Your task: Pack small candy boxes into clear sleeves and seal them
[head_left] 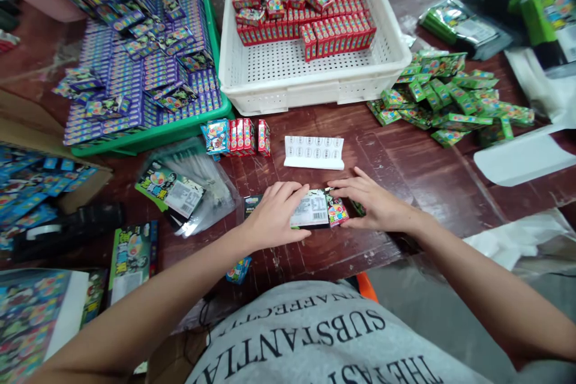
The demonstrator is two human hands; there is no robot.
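On the table before me lies a flat black-and-green packet [315, 207] with a white barcode label. My left hand [279, 210] grips it across the top, fingers on the far edge and thumb on the near edge. At the packet's right end, my right hand [369, 201] closes around a small red box [337, 212], thumb on the near side and fingers on the far side. Part of a dark green box shows under the right palm. Beyond my hands sits a sheet of round stickers [314, 152]. Several red boxes [243, 137] stand left of it beside blue boxes [216, 135].
A white basket [288, 96] of red boxes and a green tray [153, 139] of purple boxes stand at the back. Green boxes [450, 96] are heaped at right. Plastic bags [216, 186] and a tape dispenser [72, 231] lie at left.
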